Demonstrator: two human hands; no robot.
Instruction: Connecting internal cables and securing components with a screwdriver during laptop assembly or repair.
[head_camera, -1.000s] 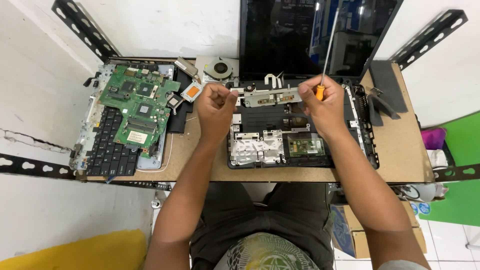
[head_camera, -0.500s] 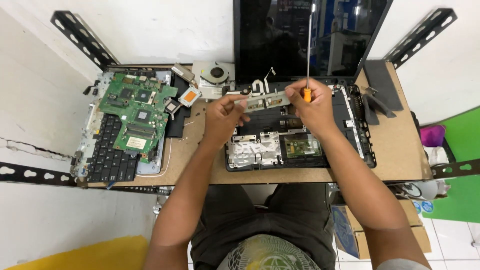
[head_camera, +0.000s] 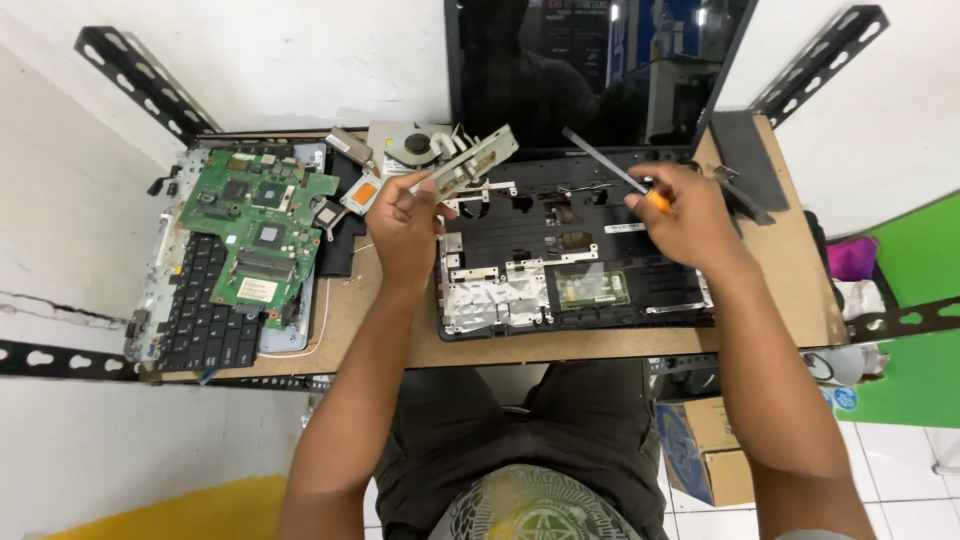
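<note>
while clenching the orange-handled screwdriver (head_camera: 640, 190) in the right hand (head_camera: 690, 215), now lifting the freed metal bracket (head_camera: 470, 165), pinched in the left hand (head_camera: 405, 225), off the laptop base (head_camera: 580, 270), suggesting removal done.

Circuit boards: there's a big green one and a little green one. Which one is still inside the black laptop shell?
The little green board is the one; it sits inside the black laptop shell, below the right hand. The big green board lies outside it, on the keyboard at the left.

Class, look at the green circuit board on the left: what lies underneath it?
The green circuit board rests on a black keyboard, whose lower keys show. The keyboard's upper rows are covered by the board.
</note>
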